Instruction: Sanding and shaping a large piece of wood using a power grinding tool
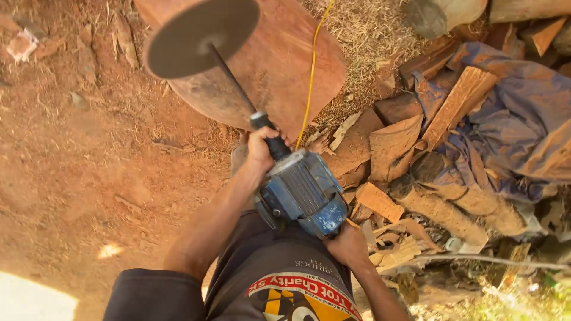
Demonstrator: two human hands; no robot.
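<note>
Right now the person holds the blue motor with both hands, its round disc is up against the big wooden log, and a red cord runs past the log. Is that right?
Not quite: the cord is yellow, not red. The head view shows it. The rest holds: the left hand and right hand hold the blue motor, its disc against the wooden log.

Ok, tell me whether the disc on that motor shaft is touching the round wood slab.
Cannot tell. The disc overlaps the wood slab in view, but contact isn't visible from above.

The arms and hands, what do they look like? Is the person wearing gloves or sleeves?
No gloves: the left hand and the right hand are both bare. Both forearms are bare too. A dark short sleeve covers the left upper arm. No watch, rings or bands show on either wrist.
</note>
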